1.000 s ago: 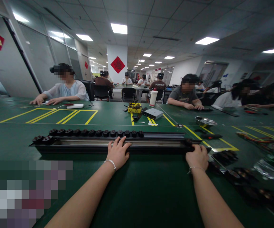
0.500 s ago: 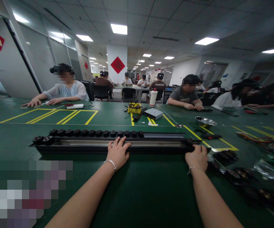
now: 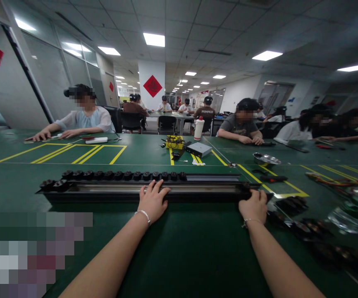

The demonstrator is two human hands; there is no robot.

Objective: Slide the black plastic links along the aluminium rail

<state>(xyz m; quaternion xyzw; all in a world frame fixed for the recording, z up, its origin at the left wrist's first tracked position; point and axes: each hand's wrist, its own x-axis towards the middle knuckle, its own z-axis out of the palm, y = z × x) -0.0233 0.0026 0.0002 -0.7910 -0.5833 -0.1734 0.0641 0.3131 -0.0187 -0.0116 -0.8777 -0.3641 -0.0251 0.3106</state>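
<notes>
A long black rail (image 3: 197, 187) lies across the green table (image 3: 179, 248) in front of me, with a row of several black round parts (image 3: 120, 175) seated along its left half. My left hand (image 3: 152, 201) rests on the rail's near edge at its middle, fingers spread and flat. My right hand (image 3: 254, 205) is curled around the rail's right end. Each wrist wears a thin bracelet.
Loose black parts (image 3: 303, 225) lie to the right of my right hand, near clear plastic bags (image 3: 346, 219). A metal bowl (image 3: 266, 158), a yellow box (image 3: 175, 141) and a grey box (image 3: 199, 149) sit farther back. Several people work at the far table edges.
The view has shifted slightly down and left. Both hands stay on the rail; the right hand has edged a little inward.
</notes>
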